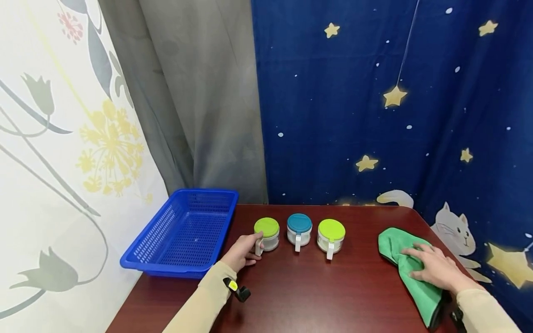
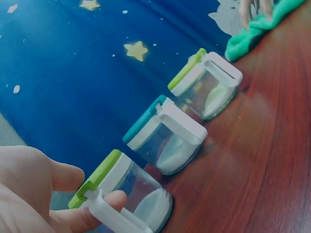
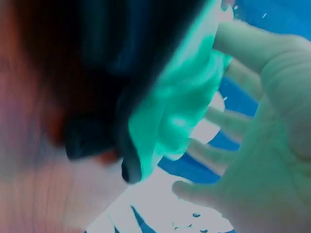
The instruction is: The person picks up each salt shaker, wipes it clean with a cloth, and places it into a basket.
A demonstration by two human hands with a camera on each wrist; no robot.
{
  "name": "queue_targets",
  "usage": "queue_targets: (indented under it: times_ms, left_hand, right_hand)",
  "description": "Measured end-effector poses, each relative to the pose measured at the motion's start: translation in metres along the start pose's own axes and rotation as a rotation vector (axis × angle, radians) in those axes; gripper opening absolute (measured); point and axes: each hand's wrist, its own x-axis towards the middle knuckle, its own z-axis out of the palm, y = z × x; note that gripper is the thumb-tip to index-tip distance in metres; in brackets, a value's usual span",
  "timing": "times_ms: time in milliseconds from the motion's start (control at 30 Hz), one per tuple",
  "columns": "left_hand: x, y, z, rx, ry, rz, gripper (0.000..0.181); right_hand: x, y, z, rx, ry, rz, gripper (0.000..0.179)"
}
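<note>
My left hand [image 1: 243, 251] is at the white handle of the leftmost seasoning jar [image 1: 271, 242], a clear glass one with a lime-green lid. In the left wrist view, a fingertip pokes through beside that handle [image 2: 116, 217], and the thumb lies at the lid's edge. White grains fill the bottom of this jar. To its right stand a blue-lidded jar [image 1: 299, 231] and another green-lidded jar [image 1: 331, 236], both upright with handles toward me. My right hand [image 1: 439, 268] rests with spread fingers over a green cloth [image 1: 412, 273] that has a dark edge.
A blue plastic basket [image 1: 179, 267] with perforated sides stands at the left of the dark red table [image 1: 325, 296]. A grey curtain [image 1: 208, 92] and a blue starry curtain [image 1: 333, 115] hang behind the table. A flowered white curtain [image 1: 62, 185] hangs along the left.
</note>
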Motion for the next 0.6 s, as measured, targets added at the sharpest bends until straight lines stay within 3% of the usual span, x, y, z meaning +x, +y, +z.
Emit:
queue_targets:
  times_ms: [233, 467, 600]
  left_hand:
    - [0.003, -0.001, -0.006, -0.086, -0.047, -0.041, 0.048]
    - [0.002, 0.002, -0.01, -0.22, -0.042, -0.034, 0.044]
    - [0.001, 0.005, -0.011, -0.256, -0.047, 0.006, 0.043]
  right_hand:
    - [0.008, 0.02, 0.0, 0.203, -0.013, -0.179, 0.062]
    - [0.004, 0.029, 0.001, 0.311, -0.165, -0.158, 0.064]
    - [-0.003, 0.031, -0.006, 0.42, -0.263, -0.197, 0.066]
